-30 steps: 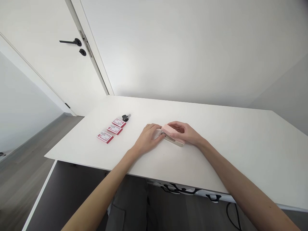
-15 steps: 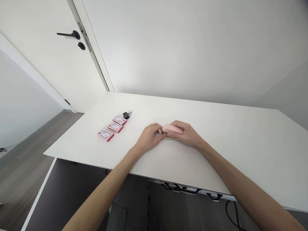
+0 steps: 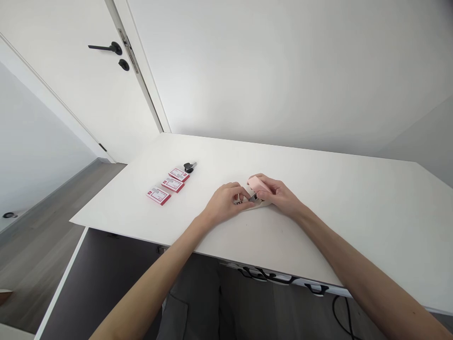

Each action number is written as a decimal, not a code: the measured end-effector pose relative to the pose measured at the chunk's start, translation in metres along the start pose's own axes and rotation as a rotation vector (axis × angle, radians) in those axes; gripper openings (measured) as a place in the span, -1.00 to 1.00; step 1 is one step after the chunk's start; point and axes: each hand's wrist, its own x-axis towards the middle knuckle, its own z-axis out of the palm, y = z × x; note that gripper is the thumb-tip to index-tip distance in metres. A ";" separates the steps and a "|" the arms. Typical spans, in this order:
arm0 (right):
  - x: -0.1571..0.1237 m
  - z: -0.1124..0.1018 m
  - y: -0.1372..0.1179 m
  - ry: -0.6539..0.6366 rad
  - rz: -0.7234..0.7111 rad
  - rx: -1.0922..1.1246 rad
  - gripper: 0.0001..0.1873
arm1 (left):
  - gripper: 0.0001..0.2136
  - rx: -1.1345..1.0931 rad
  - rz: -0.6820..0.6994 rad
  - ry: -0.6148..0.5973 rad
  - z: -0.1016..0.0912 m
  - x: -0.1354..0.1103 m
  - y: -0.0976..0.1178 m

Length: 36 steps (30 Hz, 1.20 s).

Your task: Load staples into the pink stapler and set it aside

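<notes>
Pink stapler (image 3: 258, 184) between the fingers (image 3: 266, 195)

Three red-white boxes (image 3: 173, 184) in diagonal row; small black object (image 3: 188, 167) beside farthest; black handle (image 3: 114, 47) on white door (image 3: 79, 80).

From here, a white table (image 3: 354, 198) meets the pale wall (image 3: 269, 71); a white door (image 3: 71, 89) stands left, above grey floorboards (image 3: 46, 241).
</notes>
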 end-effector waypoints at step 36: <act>0.001 -0.007 0.010 -0.256 -0.021 0.200 -0.64 | -0.82 -0.034 0.162 -0.038 -0.004 -0.007 0.009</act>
